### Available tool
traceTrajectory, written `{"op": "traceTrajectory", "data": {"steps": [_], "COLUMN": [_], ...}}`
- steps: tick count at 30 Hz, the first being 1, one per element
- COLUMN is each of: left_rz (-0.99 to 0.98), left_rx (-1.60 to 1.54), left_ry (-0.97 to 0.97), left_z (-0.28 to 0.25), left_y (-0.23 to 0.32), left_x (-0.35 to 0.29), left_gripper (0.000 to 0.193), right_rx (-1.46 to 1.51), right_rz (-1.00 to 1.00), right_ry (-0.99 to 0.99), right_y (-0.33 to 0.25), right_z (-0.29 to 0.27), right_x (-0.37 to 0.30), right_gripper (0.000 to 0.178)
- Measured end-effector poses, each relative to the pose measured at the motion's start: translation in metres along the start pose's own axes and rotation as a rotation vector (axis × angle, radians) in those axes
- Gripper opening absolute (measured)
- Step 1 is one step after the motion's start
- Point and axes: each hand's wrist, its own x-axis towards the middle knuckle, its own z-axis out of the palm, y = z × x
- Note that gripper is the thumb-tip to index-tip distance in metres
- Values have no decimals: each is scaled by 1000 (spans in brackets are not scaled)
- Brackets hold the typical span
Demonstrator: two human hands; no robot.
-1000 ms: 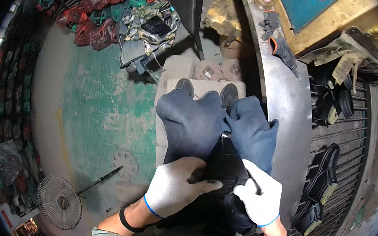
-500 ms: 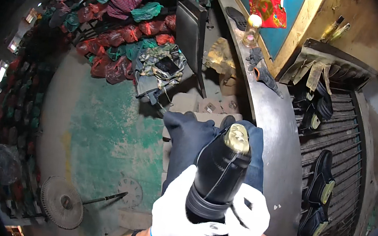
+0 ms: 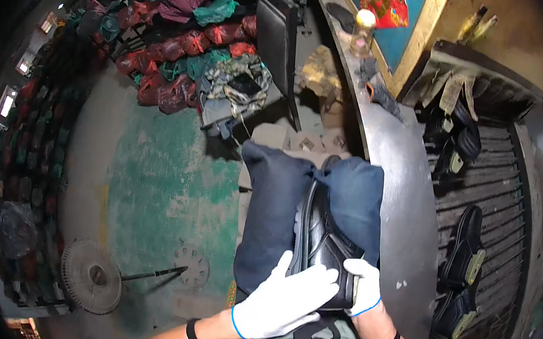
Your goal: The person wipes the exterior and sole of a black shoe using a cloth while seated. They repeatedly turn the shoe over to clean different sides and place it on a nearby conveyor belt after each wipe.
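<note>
A black leather shoe (image 3: 325, 253) lies on its side over my lap, its dark sole edge facing left and its toe pointing away from me. My left hand (image 3: 287, 298), in a white knitted glove, rests flat against the near part of the shoe, fingers stretched and thumb apart. At the shoe's right side, my right hand (image 3: 365, 286), gloved the same way, grips the edge by the opening with its thumb on top. Some of its fingers are hidden behind the shoe. Dark trousers (image 3: 277, 210) show beneath.
A metal-topped bench (image 3: 401, 204) curves along my right, bearing a dark glove (image 3: 383, 102) and a jar (image 3: 361, 42). Beyond it, black shoes (image 3: 467, 249) stand on a slatted rack (image 3: 509, 196). To the left are a fan (image 3: 92, 275), a chair (image 3: 276, 39) and several bagged bundles (image 3: 166, 94).
The shoe has been lowered and turned from toe-up to lying on its side on my lap. My left hand has flattened against it; my right has shifted to its right edge.
</note>
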Motion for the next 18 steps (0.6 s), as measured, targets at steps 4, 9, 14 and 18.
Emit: {"op": "traceTrajectory", "data": {"steps": [4,9,14,18], "left_rz": [-472,-748,-574,-689], "left_rx": [-560,-2080,-2076,-2264], "left_ry": [584,808,845,807], "left_z": [7,53,85,53], "left_y": [-7,-38,-51,-30], "left_x": [-7,17,64,88], "left_gripper": [77,64,52,52], "right_rx": [-151,-461,-1213,-1368], "right_rz": [-262,-579,-1042,-1188], "right_ry": [-90,-200,-53,10], "right_y": [3,-1,18,25], "right_z": [27,62,60,57], "right_x": [-15,-13,-10,-10], "right_gripper": [74,103,122,121]}}
